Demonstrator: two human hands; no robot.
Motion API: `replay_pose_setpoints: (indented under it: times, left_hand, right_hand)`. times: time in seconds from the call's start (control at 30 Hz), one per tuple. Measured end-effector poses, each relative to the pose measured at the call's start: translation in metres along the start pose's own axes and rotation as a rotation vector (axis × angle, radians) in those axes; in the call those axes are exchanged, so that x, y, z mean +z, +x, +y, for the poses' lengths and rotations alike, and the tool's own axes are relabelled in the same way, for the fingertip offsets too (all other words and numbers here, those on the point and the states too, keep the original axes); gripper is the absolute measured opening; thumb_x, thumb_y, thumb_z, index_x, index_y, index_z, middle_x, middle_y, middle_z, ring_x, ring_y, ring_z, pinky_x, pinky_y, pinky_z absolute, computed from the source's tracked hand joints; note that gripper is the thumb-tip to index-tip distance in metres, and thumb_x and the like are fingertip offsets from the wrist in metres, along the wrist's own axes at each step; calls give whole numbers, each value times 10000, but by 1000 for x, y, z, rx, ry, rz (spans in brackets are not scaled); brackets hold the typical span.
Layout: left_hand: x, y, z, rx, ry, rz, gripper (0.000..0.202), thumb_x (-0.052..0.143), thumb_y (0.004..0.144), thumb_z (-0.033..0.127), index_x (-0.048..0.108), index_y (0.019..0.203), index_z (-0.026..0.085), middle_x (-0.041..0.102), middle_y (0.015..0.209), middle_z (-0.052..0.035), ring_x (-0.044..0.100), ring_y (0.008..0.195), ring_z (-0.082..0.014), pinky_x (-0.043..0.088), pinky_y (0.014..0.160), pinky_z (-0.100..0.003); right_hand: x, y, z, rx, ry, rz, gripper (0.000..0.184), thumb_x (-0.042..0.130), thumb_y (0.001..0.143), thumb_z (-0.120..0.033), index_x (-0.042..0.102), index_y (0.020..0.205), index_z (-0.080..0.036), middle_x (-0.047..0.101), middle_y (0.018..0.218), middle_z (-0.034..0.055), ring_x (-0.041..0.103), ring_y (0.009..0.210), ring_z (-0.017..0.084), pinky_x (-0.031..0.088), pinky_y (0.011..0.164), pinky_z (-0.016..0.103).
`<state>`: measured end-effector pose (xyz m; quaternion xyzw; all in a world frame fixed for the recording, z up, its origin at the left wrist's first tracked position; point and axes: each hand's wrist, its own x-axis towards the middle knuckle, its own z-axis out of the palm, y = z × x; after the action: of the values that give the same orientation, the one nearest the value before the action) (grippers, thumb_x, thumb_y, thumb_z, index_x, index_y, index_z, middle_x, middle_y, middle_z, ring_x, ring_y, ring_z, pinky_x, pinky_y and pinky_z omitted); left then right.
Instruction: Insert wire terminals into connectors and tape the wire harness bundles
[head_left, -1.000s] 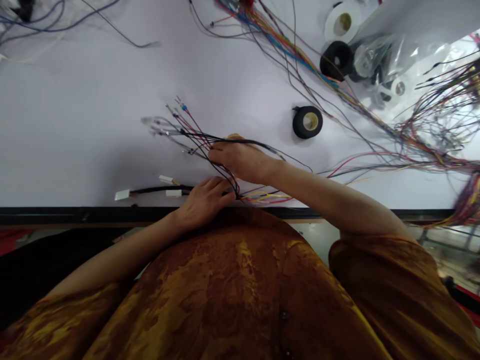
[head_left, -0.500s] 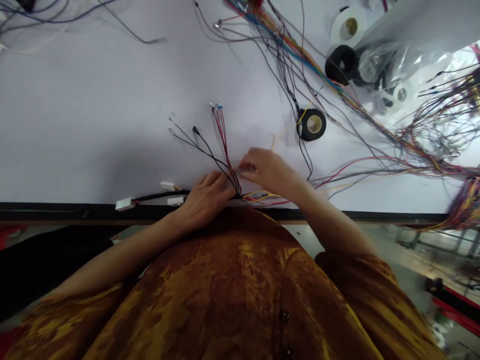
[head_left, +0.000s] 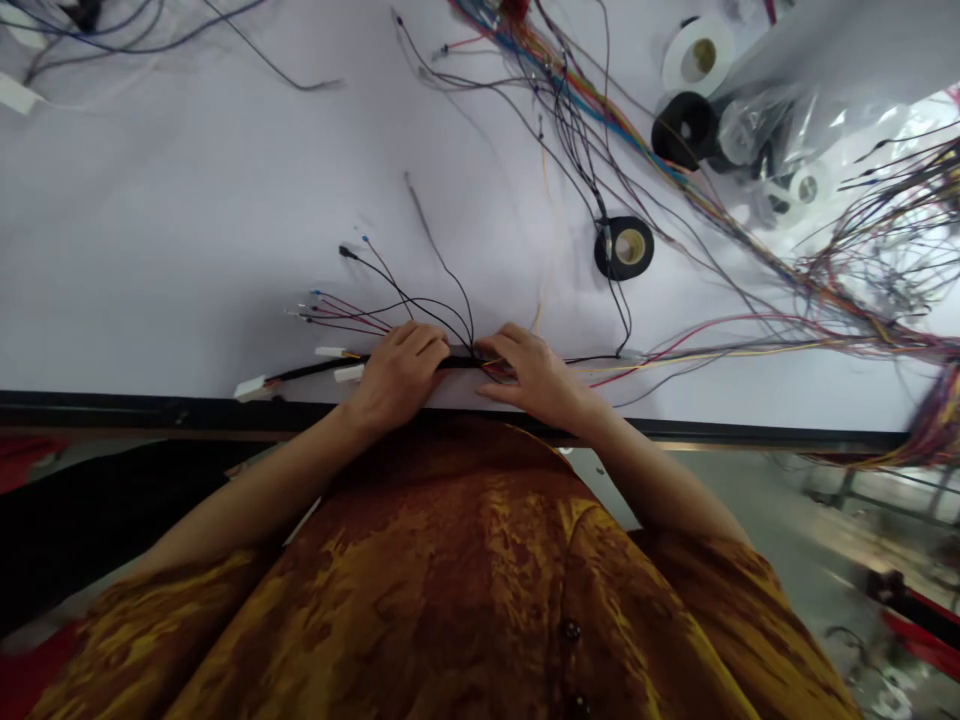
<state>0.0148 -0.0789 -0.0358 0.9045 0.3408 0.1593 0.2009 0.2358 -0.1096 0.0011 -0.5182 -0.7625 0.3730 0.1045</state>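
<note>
A wire harness (head_left: 461, 362) wrapped in black lies along the front of the white table. My left hand (head_left: 401, 372) is closed over its wrapped part. Past that hand, white connectors (head_left: 251, 388) stick out to the left, along with thin red and black wires with small terminals (head_left: 316, 294). Just right of the point where a black wire (head_left: 450, 270) branches upward, my right hand (head_left: 534, 375) holds the harness's loose red, yellow and black wires between thumb and fingers. The fingertips are partly hidden among the wires.
A black tape roll (head_left: 643, 265) lies right of centre with wires across it. A thick multicoloured wire bundle (head_left: 705, 205) runs diagonally at the right. Behind it are a white roll (head_left: 679, 62), another black roll (head_left: 679, 135) and clear plastic bags (head_left: 795, 120). The table's dark edge (head_left: 225, 412) runs along the front.
My right hand has come down onto the wires. The red wires that pointed upward now lie to the left, past my left hand. The harness has shifted slightly up from the table edge.
</note>
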Motion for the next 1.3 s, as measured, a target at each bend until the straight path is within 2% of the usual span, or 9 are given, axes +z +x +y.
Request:
replay_pose_setpoints:
  times: [0.17,0.3,0.6,0.73,0.8,0.9,1.03,1.17,1.3]
  left_hand:
    - [-1,1,-6,66,-34,72,138,546,947,209,662,888,163,696,1000,-97,616,938,-222,523,862,-387]
    - [-1,0,-6,121,-66,132,157,539,962,234,671,920,160,712,1007,-99,631,945,-208,527,862,-377]
    - [0,0,-7,62,-87,49,184,530,965,245,686,1005,156,712,1058,-115,632,999,-228,525,916,-403]
    - [-1,-2,-3,33,0,55,167,548,958,260,677,989,159,717,1075,-113,634,1025,-242,519,927,-413]
    - [-1,-5,0,-17,74,66,158,554,954,264,669,1002,167,708,1136,-115,622,1094,-262,489,987,-449]
    - [-2,-9,3,-147,163,79,216,586,932,296,641,1084,152,598,1360,-180,517,1296,-344,375,1099,-583]
    - [-3,-10,7,-262,204,103,357,604,914,389,600,1165,136,450,1499,-224,356,1420,-438,282,1101,-708]
    - [-4,-9,13,-252,220,134,385,502,968,413,603,1191,115,482,1456,-198,374,1406,-403,330,1106,-622]
    - [1,-15,15,-179,209,89,282,516,968,354,655,1093,142,647,1115,-159,586,1042,-291,478,870,-436]
  right_hand:
    - [15,-3,-5,143,-54,131,226,626,883,-213,636,1099,-145,616,1057,98,574,964,226,443,863,342]
    - [22,2,-8,136,-57,170,214,612,904,-255,646,1094,-163,628,1042,93,573,955,228,427,845,335]
    - [31,0,-2,152,-14,196,220,547,963,-324,685,1032,-167,654,971,92,600,906,217,442,812,318]
    - [36,2,-3,172,-41,234,222,523,970,-319,686,1000,-171,648,947,90,589,891,225,447,813,331]
    - [38,2,-5,184,-48,263,215,521,966,-307,684,995,-170,640,943,90,580,907,235,451,824,343]
    - [40,0,-10,185,-40,321,247,535,951,-280,666,1117,-153,622,1030,111,553,998,253,455,894,366]
    - [43,-4,-13,145,-61,338,376,552,930,-274,612,1286,-168,575,1182,134,497,1086,275,434,980,416]
    - [40,-2,-10,101,-61,301,312,534,928,-239,672,1204,-193,591,1042,108,516,1006,264,448,925,406]
    - [33,6,-13,84,-147,202,336,541,926,-245,663,1236,-201,598,1016,109,538,974,273,454,897,418]
